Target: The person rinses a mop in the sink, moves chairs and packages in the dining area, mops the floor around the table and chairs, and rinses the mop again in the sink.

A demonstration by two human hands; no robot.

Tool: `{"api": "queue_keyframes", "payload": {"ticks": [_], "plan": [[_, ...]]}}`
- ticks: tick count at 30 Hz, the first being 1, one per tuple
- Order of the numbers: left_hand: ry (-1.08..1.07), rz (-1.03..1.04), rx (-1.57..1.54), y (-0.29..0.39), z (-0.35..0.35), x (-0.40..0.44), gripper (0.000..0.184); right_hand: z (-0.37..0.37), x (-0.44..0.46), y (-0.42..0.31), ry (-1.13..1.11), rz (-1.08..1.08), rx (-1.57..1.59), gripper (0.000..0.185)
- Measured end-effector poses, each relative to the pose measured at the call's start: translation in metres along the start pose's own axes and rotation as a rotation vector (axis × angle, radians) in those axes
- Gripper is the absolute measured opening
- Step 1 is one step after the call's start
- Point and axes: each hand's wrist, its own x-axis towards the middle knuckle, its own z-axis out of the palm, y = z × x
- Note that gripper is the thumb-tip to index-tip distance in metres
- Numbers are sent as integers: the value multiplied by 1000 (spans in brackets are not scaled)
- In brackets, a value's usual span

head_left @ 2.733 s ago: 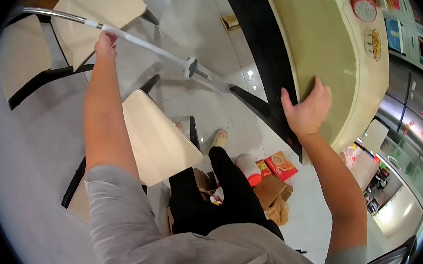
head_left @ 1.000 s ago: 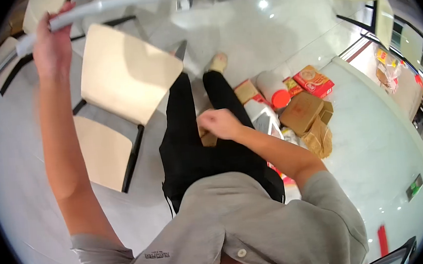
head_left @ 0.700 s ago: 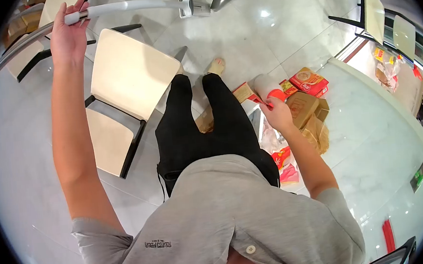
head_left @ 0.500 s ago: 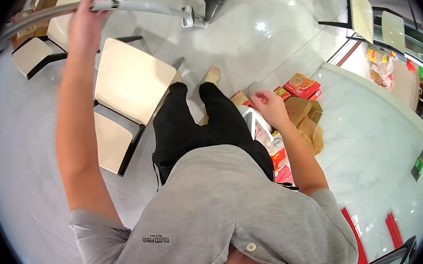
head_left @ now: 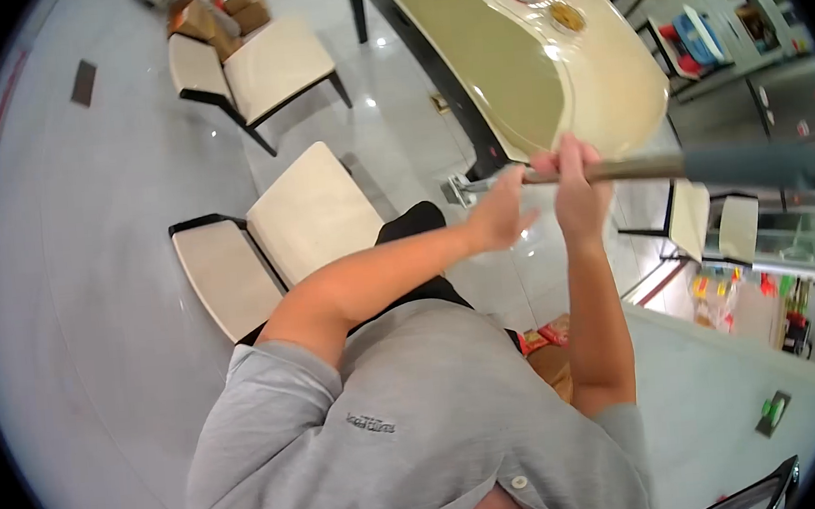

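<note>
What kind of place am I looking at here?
Probably a dining area, perhaps in a home. There's a curved table with a dish of food on it, cream-coloured chairs nearby, and what looks like a grey fridge beyond.

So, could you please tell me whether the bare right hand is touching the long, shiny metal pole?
Touching: the head view shows the right hand closed around the metal pole, which emerges on both sides.
</note>
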Motion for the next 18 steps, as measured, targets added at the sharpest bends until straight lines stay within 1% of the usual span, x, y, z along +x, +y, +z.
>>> {"api": "queue_keyframes", "payload": {"ticks": [1, 2, 3, 4, 6, 7, 8, 9, 10, 11, 12, 13, 14, 15, 16, 17, 18], "plan": [[36, 40, 19, -14, -5, -12, 30, -8, -3, 6, -13, 9, -15, 24], [73, 79, 39, -28, -10, -24, 31, -13, -9, 9, 13, -28, 6, 25], [-89, -10, 88, -43, -35, -36, 32, -14, -14, 10, 46, -67, 31, 27], [-259, -99, 132, -59, -58, -47, 33, -17, -16, 13, 29, -74, 57, 28], [-205, -529, -30, -109, -115, -55, 28, -22, -13, 18, 5, -81, 74, 30], [-40, -630, 44, -119, -149, -63, 25, -23, -13, 23, -11, -72, 98, 31], [84, -707, 88, -150, -183, -73, 24, -21, -9, 26, -23, -65, 124, 33], [250, -710, 161, -179, -219, -81, 29, -18, -3, 24, -24, -73, 124, 33], [333, -840, 191, -223, -257, -91, 29, -13, 3, 20, -59, -66, 112, 32], [411, -742, 299, -250, -299, -97, 28, -5, 13, 17, -94, -60, 98, 32], [526, -911, 200, -277, -343, -95, 29, 6, 25, 15, -93, -69, 95, 32], [667, -968, 231, -325, -390, -101, 32, 20, 39, 14, -102, -52, 102, 32], [786, -1006, 219, -331, -435, -92, 36, 37, 55, 14, -111, -34, 108, 31], [894, -979, 326, -372, -486, -90, 40, 59, 74, 13, -105, -50, 99, 30], [1013, -973, 358, -370, -529, -68, 44, 79, 95, 16, -104, -57, 99, 30], [1067, -959, 312, -410, -588, -61, 54, 98, 114, 20, -82, -18, 107, 29], [1156, -951, 386, -395, -621, -25, 60, 117, 135, 24, -61, 22, 112, 28]]}}
